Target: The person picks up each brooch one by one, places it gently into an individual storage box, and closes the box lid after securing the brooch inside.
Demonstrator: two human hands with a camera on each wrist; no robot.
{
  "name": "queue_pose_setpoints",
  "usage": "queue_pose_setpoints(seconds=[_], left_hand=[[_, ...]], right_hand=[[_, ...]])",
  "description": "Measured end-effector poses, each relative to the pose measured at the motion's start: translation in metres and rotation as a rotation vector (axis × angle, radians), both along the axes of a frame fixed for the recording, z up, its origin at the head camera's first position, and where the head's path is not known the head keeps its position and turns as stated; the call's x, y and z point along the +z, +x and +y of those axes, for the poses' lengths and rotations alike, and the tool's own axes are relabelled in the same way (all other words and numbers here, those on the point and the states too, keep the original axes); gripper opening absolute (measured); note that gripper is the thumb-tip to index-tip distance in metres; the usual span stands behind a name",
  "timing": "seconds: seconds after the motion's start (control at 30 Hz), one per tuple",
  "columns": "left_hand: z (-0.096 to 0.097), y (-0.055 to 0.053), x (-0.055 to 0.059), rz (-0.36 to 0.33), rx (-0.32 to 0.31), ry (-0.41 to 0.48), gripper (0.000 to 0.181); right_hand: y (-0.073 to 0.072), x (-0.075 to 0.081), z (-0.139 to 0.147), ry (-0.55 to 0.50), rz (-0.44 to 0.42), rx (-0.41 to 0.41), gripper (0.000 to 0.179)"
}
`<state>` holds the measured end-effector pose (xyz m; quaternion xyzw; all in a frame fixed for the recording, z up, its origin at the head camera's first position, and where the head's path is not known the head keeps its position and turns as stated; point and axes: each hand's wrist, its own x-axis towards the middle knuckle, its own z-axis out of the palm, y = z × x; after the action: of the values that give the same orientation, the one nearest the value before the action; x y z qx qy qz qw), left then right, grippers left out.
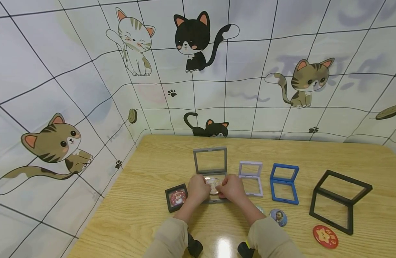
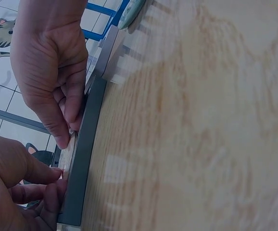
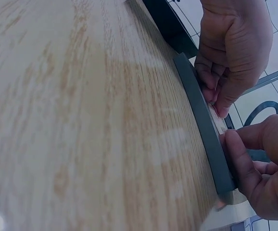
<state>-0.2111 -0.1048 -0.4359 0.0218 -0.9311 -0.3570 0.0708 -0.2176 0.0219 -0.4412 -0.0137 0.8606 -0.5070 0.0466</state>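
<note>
The pale wood-grain tabletop (image 1: 143,172) bears three frames hinged open: a small lilac one (image 1: 250,176), a blue one (image 1: 282,181) and a larger black one (image 1: 333,196). Nearer lie a round blue portrait badge (image 1: 278,217) and a round red badge with a yellow star figure (image 1: 325,236); leftward, a closed black square frame (image 1: 168,201); behind, a white grid-lined wall (image 1: 249,93) with cartoon cats (image 1: 193,39)

No text can be read, even on the red badge (image 1: 325,237).
</note>
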Motion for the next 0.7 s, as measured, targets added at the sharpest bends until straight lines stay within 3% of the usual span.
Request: queue_pose_setpoints(seconds=[0.7], left_hand=[[0.0026, 0.0008, 0.0006, -0.022, 0.006, -0.047, 0.042]], right_hand=[[0.0004, -0.0006, 0.0002, -0.031, 0.003, -0.016, 0.019]])
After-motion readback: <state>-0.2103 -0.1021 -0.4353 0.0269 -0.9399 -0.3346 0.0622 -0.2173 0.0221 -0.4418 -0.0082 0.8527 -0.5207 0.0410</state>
